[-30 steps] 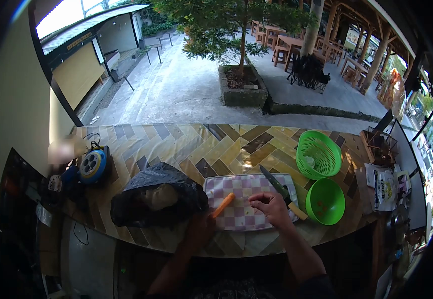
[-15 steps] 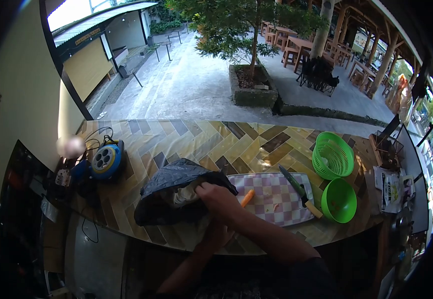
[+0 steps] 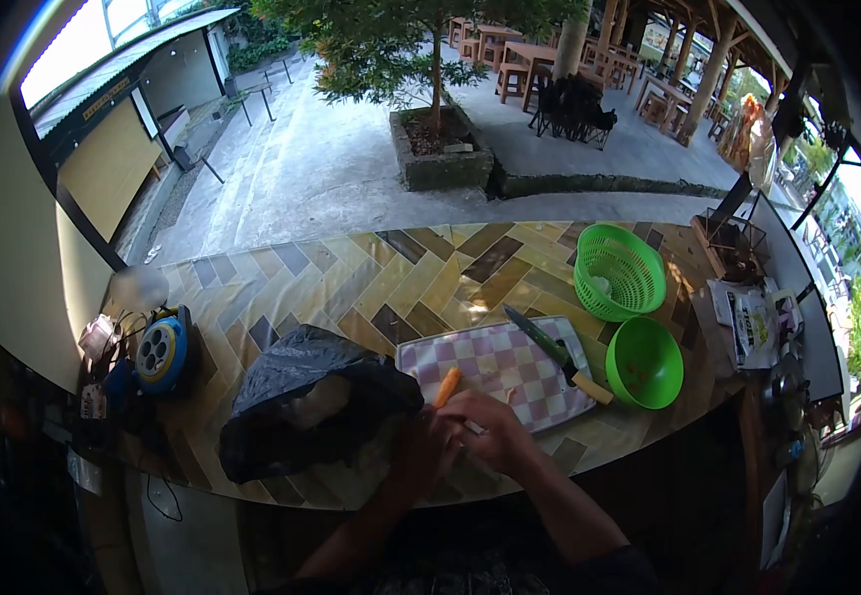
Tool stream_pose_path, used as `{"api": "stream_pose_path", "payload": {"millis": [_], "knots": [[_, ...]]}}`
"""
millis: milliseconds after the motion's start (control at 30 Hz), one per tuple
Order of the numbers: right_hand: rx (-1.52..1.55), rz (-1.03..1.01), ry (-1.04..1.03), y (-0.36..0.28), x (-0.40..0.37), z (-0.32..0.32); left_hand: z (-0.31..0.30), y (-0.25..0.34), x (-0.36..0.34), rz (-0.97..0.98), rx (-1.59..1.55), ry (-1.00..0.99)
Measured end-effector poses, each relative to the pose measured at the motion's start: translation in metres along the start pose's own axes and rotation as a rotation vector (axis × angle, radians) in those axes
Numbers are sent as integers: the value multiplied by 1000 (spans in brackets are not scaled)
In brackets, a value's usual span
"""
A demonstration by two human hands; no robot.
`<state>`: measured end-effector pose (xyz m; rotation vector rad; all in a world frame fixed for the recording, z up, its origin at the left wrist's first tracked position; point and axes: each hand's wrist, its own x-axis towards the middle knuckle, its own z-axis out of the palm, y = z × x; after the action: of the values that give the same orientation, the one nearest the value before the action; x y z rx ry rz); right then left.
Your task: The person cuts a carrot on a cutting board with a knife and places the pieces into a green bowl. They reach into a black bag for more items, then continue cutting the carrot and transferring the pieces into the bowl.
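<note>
An orange carrot (image 3: 447, 387) sticks up from my left hand (image 3: 421, 451), which is closed around its lower part. Close against it, my right hand (image 3: 495, 432) is closed with fingers curled near the carrot. Whatever those right fingers grip is too small or hidden to name. To the left lies a black plastic bag (image 3: 302, 347), its mouth gaping, with something pale inside. Beyond my hands is a pink-and-white checkered cutting board (image 3: 480, 352). A knife (image 3: 547, 342) with a light wooden handle rests across its right side, and small orange scraps lie on the board.
Right of the board stand a green colander (image 3: 639, 297) and a green bowl (image 3: 657, 382) with small bits inside. A blue cable reel (image 3: 163, 352) sits at the table's left end. Packets (image 3: 753, 327) and a wire-framed box (image 3: 733, 243) occupy the right end.
My right hand has come away from the bag's opening to beside the carrot and my left hand. The camera view has shifted, and the carrot stands more upright.
</note>
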<state>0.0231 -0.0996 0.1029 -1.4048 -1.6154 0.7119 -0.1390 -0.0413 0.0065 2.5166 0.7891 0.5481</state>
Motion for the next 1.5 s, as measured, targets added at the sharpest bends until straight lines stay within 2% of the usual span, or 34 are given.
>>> {"api": "stream_pose_path", "payload": {"millis": [33,100,200,300,500,600,700,900,1400,1500], "knots": [[-60,85,95,18,-7,-16,-2,5,5,29,-5,22],[-385,224,232,68,-29,-32,-6,13,15,88,-12,65],[-599,92,169,95,-45,-25,-3,16,21,133,-35,215],[-684,-13,35,88,-53,-2,4,12,22,88,-26,214],[-390,29,-19,88,-60,-22,1,9,23,3,-90,201],[-406,32,-35,100,-53,-40,3,12,24,-29,-117,207],[-446,-118,-153,109,-53,-44,5,16,24,-46,-102,248],[-573,-285,-252,108,-66,-51,11,17,26,-33,-61,275],[-556,-336,-484,100,-36,-69,17,17,23,-81,-63,311],[-600,-317,-510,109,-38,-63,14,17,23,-222,-179,324]]}}
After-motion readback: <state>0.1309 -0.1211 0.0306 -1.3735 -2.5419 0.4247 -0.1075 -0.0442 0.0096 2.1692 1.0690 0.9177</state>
